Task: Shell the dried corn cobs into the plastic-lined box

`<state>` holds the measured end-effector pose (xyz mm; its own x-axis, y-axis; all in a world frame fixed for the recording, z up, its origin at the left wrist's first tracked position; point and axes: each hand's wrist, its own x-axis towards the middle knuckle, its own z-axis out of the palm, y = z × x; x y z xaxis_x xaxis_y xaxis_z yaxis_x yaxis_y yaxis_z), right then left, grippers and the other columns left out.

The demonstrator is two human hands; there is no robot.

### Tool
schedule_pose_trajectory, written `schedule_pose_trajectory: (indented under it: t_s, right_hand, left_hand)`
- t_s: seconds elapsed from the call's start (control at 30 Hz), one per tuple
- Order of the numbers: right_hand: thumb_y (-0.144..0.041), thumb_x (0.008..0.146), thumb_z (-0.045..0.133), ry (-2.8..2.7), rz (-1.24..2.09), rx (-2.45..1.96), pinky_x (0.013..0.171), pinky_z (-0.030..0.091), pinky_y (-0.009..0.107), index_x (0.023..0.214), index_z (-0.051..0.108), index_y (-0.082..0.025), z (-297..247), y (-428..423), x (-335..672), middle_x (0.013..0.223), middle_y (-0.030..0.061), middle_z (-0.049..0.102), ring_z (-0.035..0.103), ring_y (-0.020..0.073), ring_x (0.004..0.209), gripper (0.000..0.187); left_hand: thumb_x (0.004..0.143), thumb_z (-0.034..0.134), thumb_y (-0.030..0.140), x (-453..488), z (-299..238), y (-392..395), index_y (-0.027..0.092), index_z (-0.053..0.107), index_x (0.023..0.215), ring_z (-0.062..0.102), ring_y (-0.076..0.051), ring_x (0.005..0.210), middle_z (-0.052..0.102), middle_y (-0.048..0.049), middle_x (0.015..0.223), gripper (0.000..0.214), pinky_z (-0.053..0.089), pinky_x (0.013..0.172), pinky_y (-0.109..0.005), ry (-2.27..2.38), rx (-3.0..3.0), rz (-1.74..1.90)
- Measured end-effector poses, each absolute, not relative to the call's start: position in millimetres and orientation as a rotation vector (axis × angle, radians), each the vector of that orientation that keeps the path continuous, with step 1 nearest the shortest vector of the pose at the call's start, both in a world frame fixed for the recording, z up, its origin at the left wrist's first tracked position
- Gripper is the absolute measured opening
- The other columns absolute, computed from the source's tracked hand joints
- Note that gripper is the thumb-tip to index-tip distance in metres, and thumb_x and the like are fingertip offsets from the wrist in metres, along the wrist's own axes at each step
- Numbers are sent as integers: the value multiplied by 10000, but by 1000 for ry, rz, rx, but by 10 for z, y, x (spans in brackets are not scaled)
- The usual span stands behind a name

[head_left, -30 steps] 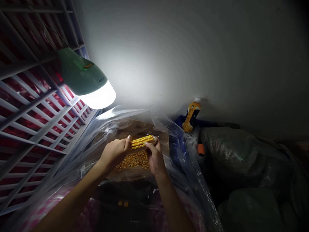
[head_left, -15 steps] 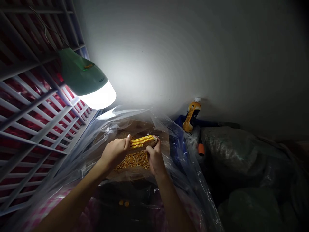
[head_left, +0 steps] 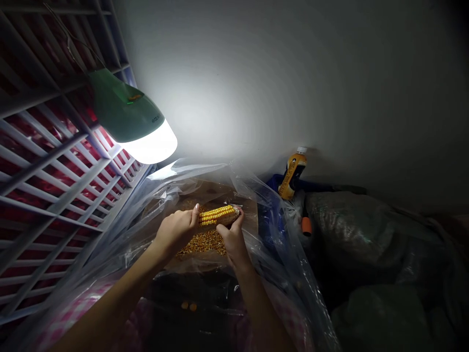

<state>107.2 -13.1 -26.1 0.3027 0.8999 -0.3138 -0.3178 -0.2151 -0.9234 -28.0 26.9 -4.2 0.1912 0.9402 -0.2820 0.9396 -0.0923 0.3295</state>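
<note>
Corn cob [head_left: 219, 215], clasped by left hand [head_left: 178, 228], tip in curled fingers of right hand [head_left: 233, 236]; green lamp [head_left: 126, 112], yellow-labelled bottle [head_left: 292, 175], lettering on both unreadably small.

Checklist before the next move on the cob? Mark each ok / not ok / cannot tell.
1. Left hand gripping cob: ok, around one end.
2. Right hand on cob: ok, at its pale end.
3. Lamp lit: ok.
4. Loose kernels visible past the hands: ok, partly, below the cob in view.
5. Bottle clear of both hands: ok, off to the right.
6. Cob's far side: cannot tell, hidden.
</note>
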Motion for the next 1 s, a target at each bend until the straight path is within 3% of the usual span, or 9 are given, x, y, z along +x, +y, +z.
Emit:
schedule_pose_trajectory:
  t_s: [0.37,0.5,0.87,1.0]
  right_hand:
    - [-173,624,613,-540,1301,-1265,780,456,269,1247,258,-279,-255,-117,1075,966,-9,556,563,148,860,725]
    - [-101,568,601,-580,1246,-1311,779,455,261,1242,286,-266,-262,-123,1067,973,-9,556,564,142,841,763]
    - [-183,606,626,-631,1265,-1313,829,457,307,1300,207,-268,-232,-163,1059,1089,36,535,566,176,926,816]
    - [-138,556,636,-661,1253,-1340,876,435,313,1298,199,-250,-236,-159,1050,1148,59,498,551,185,977,869]
  left_hand:
    - [900,30,454,-273,-33,256,166,657,743,643,-252,743,674,-113,735,707,400,598,-292,1756,2057,6]
    - [901,30,450,-269,-23,241,176,645,717,645,-268,755,680,-111,754,698,407,606,-307,1754,2047,13]
    - [905,35,443,-268,-37,242,169,647,722,650,-253,761,689,-118,768,695,411,600,-292,1776,2041,13]
    - [907,33,433,-262,-40,233,175,653,733,652,-253,756,688,-110,758,693,413,599,-292,1783,2055,3]
